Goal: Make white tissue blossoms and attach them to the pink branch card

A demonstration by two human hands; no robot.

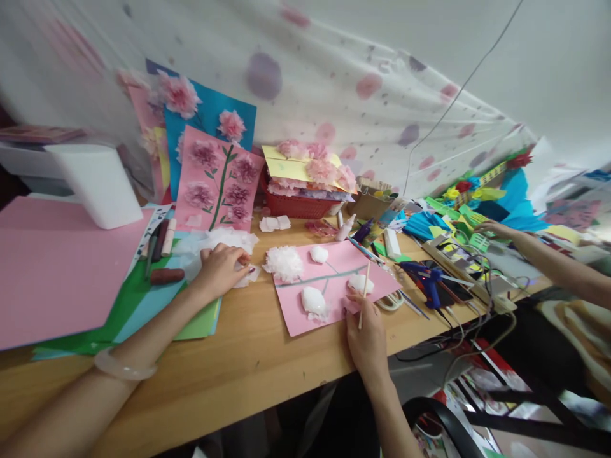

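Observation:
My left hand is over a loose pile of white tissue paper, its fingers pinched together at a piece by the pile's right edge. A thin wooden stick stands nearly upright in my right hand, which rests at the lower right of a pink sheet. Painted on that sheet is a grey-green branch. A fluffy white tissue flower sits at its left end. Smooth white mounds lie around the branch: one above, one below, one beside my right hand.
Behind stand finished flower pictures and a red basket. Coloured paper and glue sticks are on the left. A blue glue gun, phones and cables crowd the right, where another person's arm reaches in.

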